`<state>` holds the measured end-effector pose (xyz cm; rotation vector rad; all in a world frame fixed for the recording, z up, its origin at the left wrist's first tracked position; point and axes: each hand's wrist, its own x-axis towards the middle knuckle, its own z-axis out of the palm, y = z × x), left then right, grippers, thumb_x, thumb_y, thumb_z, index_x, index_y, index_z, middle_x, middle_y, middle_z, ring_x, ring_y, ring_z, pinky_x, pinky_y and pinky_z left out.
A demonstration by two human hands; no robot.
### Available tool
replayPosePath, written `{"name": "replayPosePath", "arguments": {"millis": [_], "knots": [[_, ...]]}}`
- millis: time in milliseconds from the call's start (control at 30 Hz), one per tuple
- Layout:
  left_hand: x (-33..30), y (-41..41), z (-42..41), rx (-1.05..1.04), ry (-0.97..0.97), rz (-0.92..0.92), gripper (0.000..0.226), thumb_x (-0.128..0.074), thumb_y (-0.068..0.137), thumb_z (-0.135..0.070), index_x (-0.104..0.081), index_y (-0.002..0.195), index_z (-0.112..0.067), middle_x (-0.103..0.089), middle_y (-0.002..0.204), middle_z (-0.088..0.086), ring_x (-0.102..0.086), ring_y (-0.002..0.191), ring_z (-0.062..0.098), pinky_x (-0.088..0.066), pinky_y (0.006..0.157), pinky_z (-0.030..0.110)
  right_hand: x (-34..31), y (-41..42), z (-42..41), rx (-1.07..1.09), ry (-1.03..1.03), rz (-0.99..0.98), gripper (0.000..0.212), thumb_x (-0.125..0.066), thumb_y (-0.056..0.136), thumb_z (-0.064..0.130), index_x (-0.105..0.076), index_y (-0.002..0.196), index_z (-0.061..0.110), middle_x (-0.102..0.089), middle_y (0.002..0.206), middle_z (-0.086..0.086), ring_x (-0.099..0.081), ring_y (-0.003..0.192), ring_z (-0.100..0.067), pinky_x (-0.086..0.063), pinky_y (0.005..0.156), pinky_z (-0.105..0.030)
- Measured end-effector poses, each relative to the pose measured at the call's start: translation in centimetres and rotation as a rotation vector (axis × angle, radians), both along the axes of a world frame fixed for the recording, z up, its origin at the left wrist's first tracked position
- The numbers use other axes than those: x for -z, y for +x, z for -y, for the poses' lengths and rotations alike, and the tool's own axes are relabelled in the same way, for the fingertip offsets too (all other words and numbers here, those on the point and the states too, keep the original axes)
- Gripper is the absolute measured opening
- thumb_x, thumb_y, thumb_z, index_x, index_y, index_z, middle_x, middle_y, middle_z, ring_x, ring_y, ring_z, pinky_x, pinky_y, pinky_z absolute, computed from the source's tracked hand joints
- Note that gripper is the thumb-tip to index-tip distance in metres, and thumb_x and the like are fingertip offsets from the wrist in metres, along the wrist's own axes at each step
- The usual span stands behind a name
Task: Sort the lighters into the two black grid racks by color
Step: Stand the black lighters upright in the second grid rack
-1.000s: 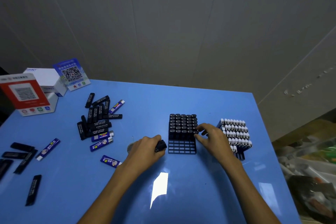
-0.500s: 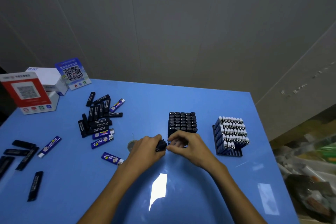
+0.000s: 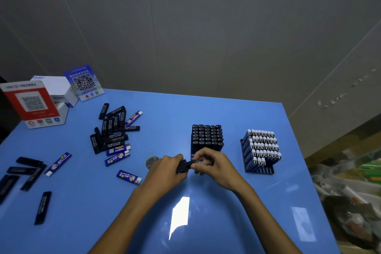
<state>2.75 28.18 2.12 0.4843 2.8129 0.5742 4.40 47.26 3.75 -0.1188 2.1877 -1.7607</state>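
Two black grid racks stand on the blue table (image 3: 206, 109). The middle rack (image 3: 207, 136) holds black lighters. The right rack (image 3: 260, 168) holds blue lighters with white caps. My left hand (image 3: 165, 169) is closed around a bunch of black lighters (image 3: 184, 166), just in front of the middle rack. My right hand (image 3: 214, 166) pinches the end of one of them, its fingers touching the left hand. A heap of loose black and blue lighters (image 3: 113, 132) lies at the left. One blue lighter (image 3: 129, 177) lies near my left wrist.
More loose lighters (image 3: 26, 173) are scattered near the table's left edge. A red QR stand (image 3: 31, 103), a white box (image 3: 55, 88) and a blue QR sign (image 3: 83, 81) stand at the back left. A small round disc (image 3: 151, 161) lies by my left hand.
My right hand left the side of the middle rack and came to my left hand, taking hold of the tip of a black lighter. The left hand stayed put.
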Motion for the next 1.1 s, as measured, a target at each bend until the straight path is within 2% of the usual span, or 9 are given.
{"name": "replayPosePath", "arguments": {"millis": [100,233,333,433,533,667,867,1000,1100], "knots": [[-0.2,-0.1,0.6,-0.028,-0.003,-0.003,0.016,-0.057,0.084,-0.033,-0.046,0.081,-0.022,-0.051,0.069,-0.003,-0.059,0.074,0.028,-0.036,0.059,0.032,-0.5,-0.2,-0.8,0.056,-0.152,0.032,0.010,-0.065,0.088,0.000,-0.058,0.095,0.001,-0.067,0.077,-0.011,-0.069,0.073,-0.026,-0.057,0.069,-0.032],[-0.5,-0.1,1.4,-0.053,-0.008,-0.041,0.018,-0.057,0.087,-0.034,-0.051,0.085,-0.017,-0.052,0.070,-0.002,-0.055,0.072,0.026,-0.028,0.061,0.030,-0.7,-0.5,-1.9,0.150,-0.227,0.055,0.011,-0.063,0.087,-0.005,-0.059,0.097,-0.003,-0.066,0.078,-0.014,-0.068,0.072,-0.026,-0.059,0.071,-0.034],[-0.3,0.0,1.6,-0.076,0.008,-0.053,0.023,-0.057,0.089,-0.036,-0.052,0.087,-0.013,-0.049,0.067,-0.002,-0.047,0.067,0.023,-0.028,0.058,0.029,-0.5,-0.8,-2.6,0.208,-0.161,0.027,0.012,-0.066,0.085,-0.004,-0.063,0.096,0.000,-0.067,0.078,-0.016,-0.069,0.068,-0.025,-0.057,0.070,-0.028],[-0.2,0.0,1.7,-0.091,0.027,-0.052,0.024,-0.057,0.089,-0.038,-0.052,0.086,-0.014,-0.052,0.068,0.000,-0.052,0.070,0.026,-0.030,0.059,0.029,0.0,-1.1,-3.1,0.232,-0.025,-0.014,0.012,-0.070,0.085,0.002,-0.068,0.096,0.007,-0.071,0.075,-0.012,-0.070,0.070,-0.021,-0.054,0.071,-0.022],[-0.2,0.0,2.0,-0.099,0.041,-0.042,0.025,-0.057,0.089,-0.038,-0.052,0.086,-0.014,-0.054,0.070,0.001,-0.056,0.074,0.028,-0.033,0.060,0.030,0.5,-1.5,-3.4,0.226,0.114,-0.063,0.017,-0.073,0.083,0.004,-0.069,0.091,0.018,-0.070,0.071,-0.007,-0.066,0.067,-0.010,-0.052,0.069,-0.019],[-0.2,0.0,2.2,-0.099,0.057,-0.035,0.025,-0.058,0.089,-0.037,-0.053,0.087,-0.013,-0.058,0.072,0.005,-0.056,0.074,0.028,-0.033,0.060,0.030,0.7,-1.7,-3.2,0.222,0.206,-0.125,0.017,-0.074,0.081,0.001,-0.070,0.090,0.015,-0.064,0.070,-0.004,-0.053,0.059,-0.003,-0.048,0.064,-0.014],[-0.1,-0.2,2.7,-0.102,0.051,-0.019,0.025,-0.057,0.090,-0.038,-0.053,0.088,-0.014,-0.059,0.073,0.004,-0.058,0.074,0.027,-0.033,0.059,0.029,1.6,-2.3,-2.7,0.190,0.340,-0.251,0.015,-0.073,0.082,0.005,-0.070,0.090,0.016,-0.065,0.075,0.000,-0.055,0.063,-0.003,-0.048,0.066,-0.012],[0.1,-0.4,3.2,-0.107,0.056,-0.010,0.024,-0.057,0.089,-0.038,-0.052,0.088,-0.014,-0.058,0.072,0.002,-0.057,0.072,0.026,-0.035,0.058,0.029,2.8,-3.1,-2.5,0.138,0.444,-0.357,0.014,-0.072,0.084,0.008,-0.072,0.097,0.012,-0.065,0.085,0.003,-0.058,0.073,0.000,-0.045,0.070,-0.009],[0.1,-0.4,3.4,-0.102,0.050,-0.010,0.024,-0.056,0.089,-0.038,-0.052,0.088,-0.014,-0.058,0.072,0.002,-0.057,0.071,0.026,-0.037,0.059,0.029,3.3,-3.5,-2.2,0.117,0.490,-0.371,0.016,-0.071,0.086,0.011,-0.071,0.101,0.015,-0.067,0.090,0.007,-0.061,0.077,0.001,-0.049,0.075,-0.012]]}}
